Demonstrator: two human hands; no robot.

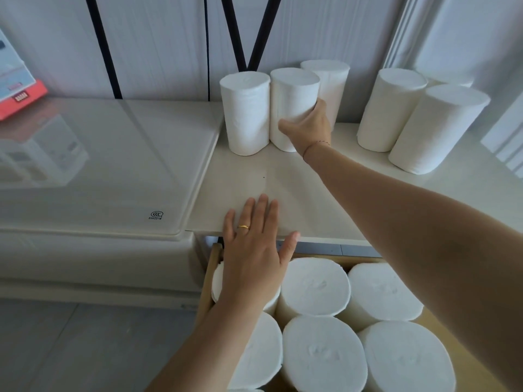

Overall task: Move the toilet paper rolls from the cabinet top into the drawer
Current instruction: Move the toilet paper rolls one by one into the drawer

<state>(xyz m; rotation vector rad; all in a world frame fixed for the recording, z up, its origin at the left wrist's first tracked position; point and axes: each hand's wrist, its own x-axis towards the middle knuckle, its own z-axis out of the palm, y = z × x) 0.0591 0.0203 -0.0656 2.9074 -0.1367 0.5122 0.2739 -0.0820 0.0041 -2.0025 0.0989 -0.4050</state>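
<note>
Several white toilet paper rolls stand upright on the white cabinet top (254, 188). My right hand (310, 127) grips the middle roll (293, 94) of a group of three, thumb on its front and fingers around its right side. A second roll (246, 108) touches it on the left, and a third roll (331, 77) stands behind. Two more rolls (418, 117) stand further right. My left hand (254, 241) lies flat, fingers spread, on the cabinet's front edge. Below, the open wooden drawer (210, 273) holds several rolls (317, 287) standing on end.
A glass-topped white appliance (99, 171) adjoins the cabinet on the left, with a red and white box (17, 89) at its far corner. Black straps hang on the white wall behind. A white panel (506, 137) leans at the far right.
</note>
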